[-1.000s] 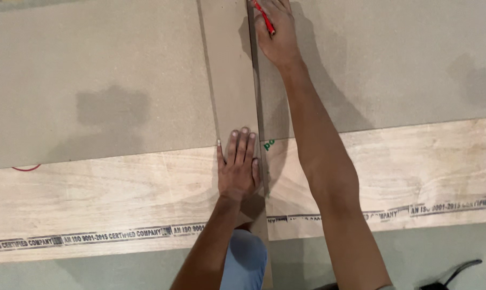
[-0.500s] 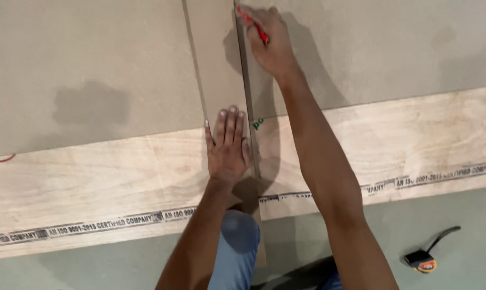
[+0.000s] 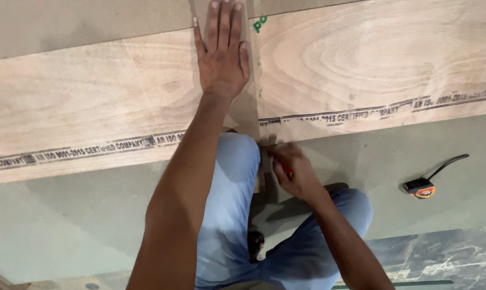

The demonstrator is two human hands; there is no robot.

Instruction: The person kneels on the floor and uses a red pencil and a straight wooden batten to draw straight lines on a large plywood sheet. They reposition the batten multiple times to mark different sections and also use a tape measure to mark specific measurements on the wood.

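Note:
My left hand [image 3: 221, 51] lies flat, fingers spread, on a narrow grey-brown board strip [image 3: 249, 107] that runs across a pale plywood sheet [image 3: 92, 96]. My right hand [image 3: 294, 172] sits low by the plywood's near edge, next to the strip's near end, fingers closed around a red pencil [image 3: 288, 171] of which only a small part shows. My knees in light blue trousers [image 3: 227, 204] are under both arms.
A grey-brown board [image 3: 66, 21] overlaps the plywood at the top. A black and orange tape measure [image 3: 421, 188] with a black strap lies on the grey-green floor [image 3: 66, 225] to the right. Dark marbled flooring [image 3: 441, 258] shows at the lower right.
My right hand with the red pencil has come back from the far end of the strip to the plywood's near edge. The view has tilted down; my left hand stays flat on the strip.

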